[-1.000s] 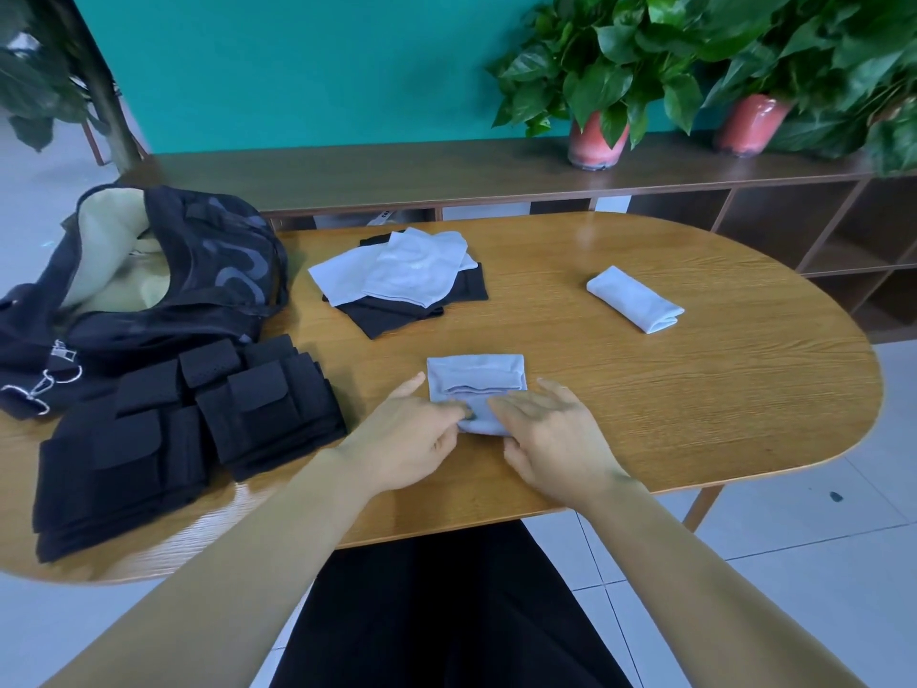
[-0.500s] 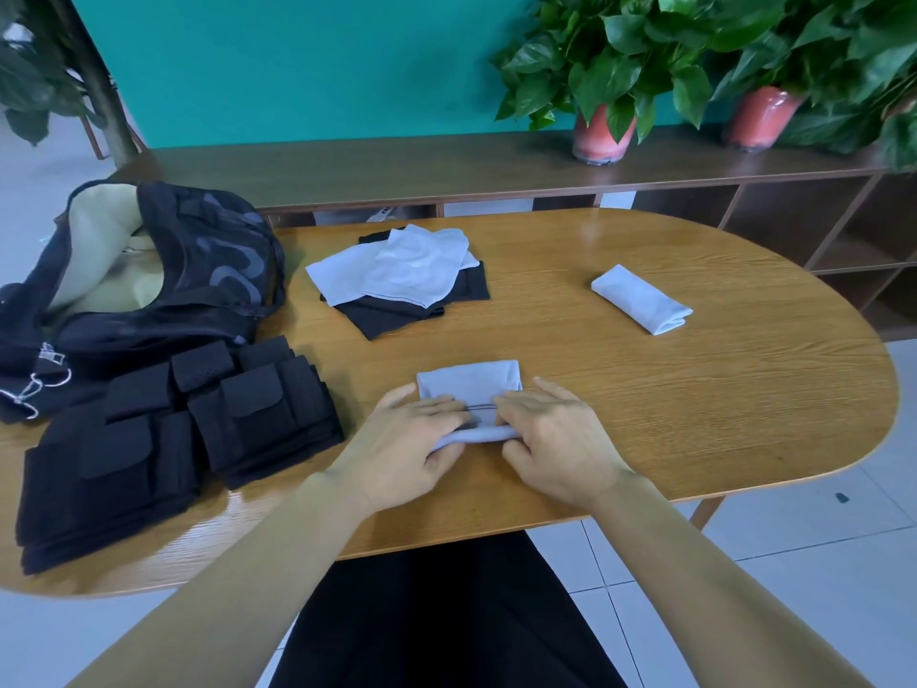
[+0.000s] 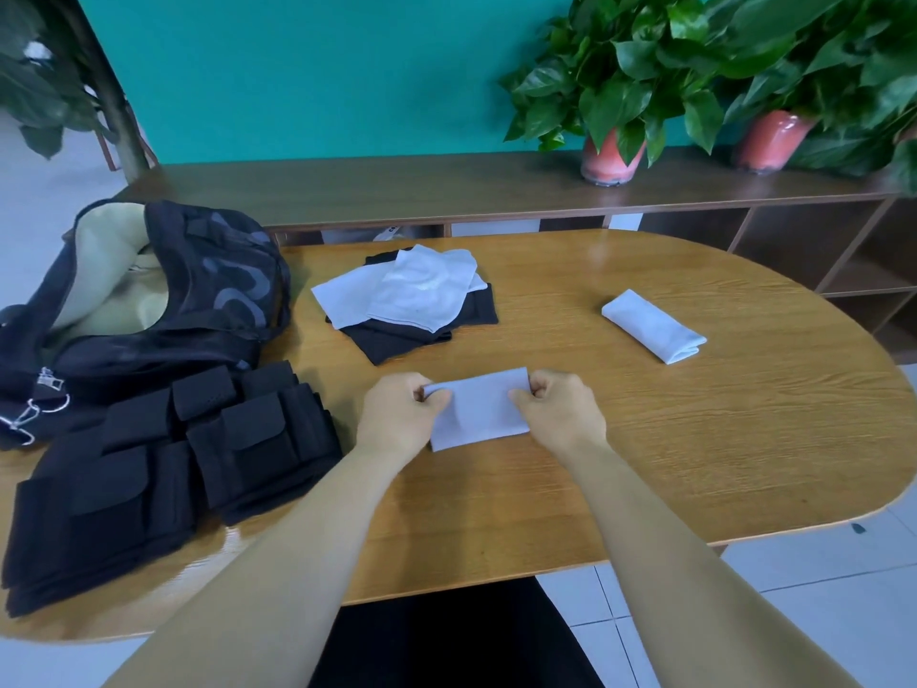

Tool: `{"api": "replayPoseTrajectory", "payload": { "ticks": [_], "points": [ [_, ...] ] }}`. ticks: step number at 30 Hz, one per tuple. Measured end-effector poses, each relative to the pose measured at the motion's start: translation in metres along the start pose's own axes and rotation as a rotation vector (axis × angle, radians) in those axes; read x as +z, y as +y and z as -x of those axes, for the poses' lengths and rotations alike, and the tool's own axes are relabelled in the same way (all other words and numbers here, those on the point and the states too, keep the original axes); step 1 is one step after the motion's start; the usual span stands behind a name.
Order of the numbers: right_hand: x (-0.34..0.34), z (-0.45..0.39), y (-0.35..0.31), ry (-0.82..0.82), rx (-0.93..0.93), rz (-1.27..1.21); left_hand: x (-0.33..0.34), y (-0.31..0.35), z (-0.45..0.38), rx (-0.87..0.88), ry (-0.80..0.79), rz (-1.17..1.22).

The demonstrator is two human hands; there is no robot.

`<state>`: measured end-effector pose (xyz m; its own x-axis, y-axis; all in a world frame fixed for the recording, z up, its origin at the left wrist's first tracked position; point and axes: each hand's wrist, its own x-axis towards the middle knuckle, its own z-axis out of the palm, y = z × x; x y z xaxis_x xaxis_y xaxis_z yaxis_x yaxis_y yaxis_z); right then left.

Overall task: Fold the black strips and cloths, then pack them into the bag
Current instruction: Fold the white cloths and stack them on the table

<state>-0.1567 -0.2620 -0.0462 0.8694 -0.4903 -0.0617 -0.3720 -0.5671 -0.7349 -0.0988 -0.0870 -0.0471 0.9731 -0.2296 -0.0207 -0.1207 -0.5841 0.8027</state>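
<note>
A small light-grey cloth [image 3: 479, 409] lies folded on the wooden table [image 3: 719, 429] in front of me. My left hand [image 3: 399, 414] pinches its far left corner and my right hand [image 3: 558, 409] pinches its far right corner. A pile of white cloths on black cloths [image 3: 412, 300] sits behind it. One folded light cloth [image 3: 652, 326] lies to the right. Folded black strips [image 3: 163, 469] are stacked at the left front. The open black bag [image 3: 149, 295] with a pale lining stands at the left back.
A low wooden shelf [image 3: 446, 191] runs behind the table, with two potted plants [image 3: 615, 91] on it. The teal wall is behind. The table's rounded right end is near the tiled floor [image 3: 818, 588].
Both hands moved from pressing the cloth's near edge to its far corners. The cloth's near part has been brought over, and it now lies as a wider flat rectangle.
</note>
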Motion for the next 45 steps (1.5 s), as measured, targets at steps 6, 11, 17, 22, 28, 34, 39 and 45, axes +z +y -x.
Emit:
{"api": "replayPoseTrajectory", "payload": {
  "ticks": [6, 11, 17, 22, 28, 34, 39, 45],
  "points": [
    [0.020, 0.001, -0.002, 0.140, 0.071, 0.106, 0.012, 0.000, -0.008, -0.027, 0.062, -0.263],
    [0.023, -0.001, 0.001, 0.163, 0.084, 0.167, 0.012, -0.001, -0.007, -0.044, 0.096, -0.415],
    [0.021, -0.001, 0.005, 0.200, 0.066, 0.206, 0.010, -0.004, 0.000, -0.017, 0.129, -0.415],
    [0.014, 0.010, 0.010, 0.356, -0.046, 0.119, 0.001, -0.004, 0.014, 0.072, 0.249, -0.368],
    [0.021, 0.028, 0.013, 0.199, -0.689, 0.617, 0.018, 0.011, 0.045, 0.292, 0.217, -0.630],
    [0.013, 0.031, 0.015, -0.201, -0.554, 0.697, 0.025, 0.005, 0.053, 0.237, 0.078, -0.804],
    [0.010, 0.030, 0.018, -0.137, -0.528, 0.696, 0.025, 0.002, 0.047, 0.252, -0.044, -0.795],
    [-0.002, 0.019, 0.038, 0.010, -0.436, 0.694, 0.047, 0.022, 0.019, 0.309, -0.160, -0.822]
  ]
}}
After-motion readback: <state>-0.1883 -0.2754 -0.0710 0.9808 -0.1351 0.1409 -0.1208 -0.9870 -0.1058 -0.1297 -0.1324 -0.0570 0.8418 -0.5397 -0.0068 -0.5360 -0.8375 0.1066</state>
